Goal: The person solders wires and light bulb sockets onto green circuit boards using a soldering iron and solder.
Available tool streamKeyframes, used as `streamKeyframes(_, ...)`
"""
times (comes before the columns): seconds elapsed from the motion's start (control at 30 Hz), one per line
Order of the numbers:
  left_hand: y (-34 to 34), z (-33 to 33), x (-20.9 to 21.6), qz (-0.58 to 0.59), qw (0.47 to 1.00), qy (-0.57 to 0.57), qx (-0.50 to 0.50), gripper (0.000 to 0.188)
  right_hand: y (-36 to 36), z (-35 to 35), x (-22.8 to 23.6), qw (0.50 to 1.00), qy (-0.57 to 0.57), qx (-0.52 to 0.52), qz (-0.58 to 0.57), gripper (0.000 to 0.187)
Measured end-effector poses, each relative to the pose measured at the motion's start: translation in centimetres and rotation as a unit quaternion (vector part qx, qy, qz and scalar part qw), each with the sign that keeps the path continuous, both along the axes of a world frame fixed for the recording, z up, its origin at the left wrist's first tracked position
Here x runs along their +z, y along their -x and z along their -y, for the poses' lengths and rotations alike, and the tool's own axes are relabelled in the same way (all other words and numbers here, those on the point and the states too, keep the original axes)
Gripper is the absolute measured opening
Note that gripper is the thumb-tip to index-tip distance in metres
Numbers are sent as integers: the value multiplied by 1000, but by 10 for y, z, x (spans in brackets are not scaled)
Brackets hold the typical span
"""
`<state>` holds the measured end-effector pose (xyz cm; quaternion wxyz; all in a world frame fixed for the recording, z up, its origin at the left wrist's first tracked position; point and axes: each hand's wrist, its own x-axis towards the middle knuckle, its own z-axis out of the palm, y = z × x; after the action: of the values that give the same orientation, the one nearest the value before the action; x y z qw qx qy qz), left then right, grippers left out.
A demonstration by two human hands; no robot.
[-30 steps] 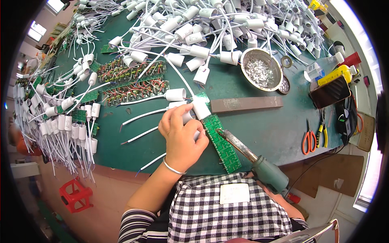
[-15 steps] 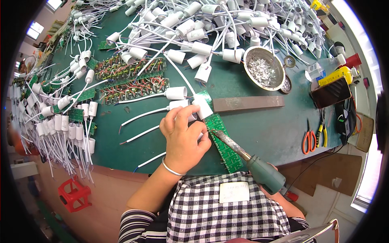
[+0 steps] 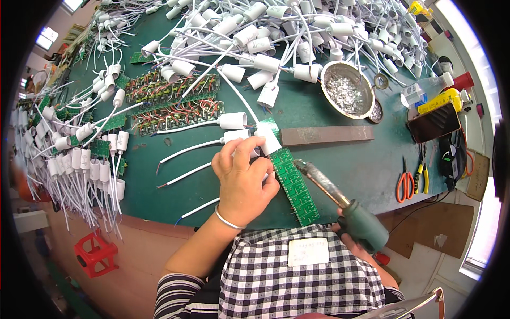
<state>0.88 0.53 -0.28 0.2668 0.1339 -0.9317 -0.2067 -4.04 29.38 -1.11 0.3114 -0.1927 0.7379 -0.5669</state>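
A green circuit board strip (image 3: 296, 190) lies slanting on the bench in front of me. Over its left edge, my left hand (image 3: 241, 178) is closed in a pinch, and the fingers hide whatever is between them. White cylindrical lamp holders with cables lie beside that hand; one holder (image 3: 232, 120) sits just above it, and another white holder (image 3: 268, 139) rests on the board's far end. My right hand (image 3: 348, 234), mostly covered, grips the green handle of a large soldering iron (image 3: 364, 226). The iron's dark tip is just right of the board, apart from it.
A brown bar (image 3: 326, 136) lies beyond the board, beside a metal bowl (image 3: 325, 98) of solder scraps. Piled lamp holders (image 3: 265, 63) fill the far side and left. Wired boards (image 3: 178, 117) lie left. Orange-handled pliers (image 3: 405, 186), yellow-handled cutters (image 3: 422, 178) and a phone (image 3: 434, 123) are right.
The soldering iron has moved right, its tip lifting off the board. My left hand stays almost in place, still pinched at the board's edge.
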Motion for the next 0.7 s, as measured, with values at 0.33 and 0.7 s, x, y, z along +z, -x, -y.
streamKeyframes(0.33,-3,-4,2,15,999,44,10,18,2,3,4,990,127,-44,42,40)
streamKeyframes(0.7,-17,58,62,157,970,142,-121,40,4,0,6,975,147,-163,34,46)
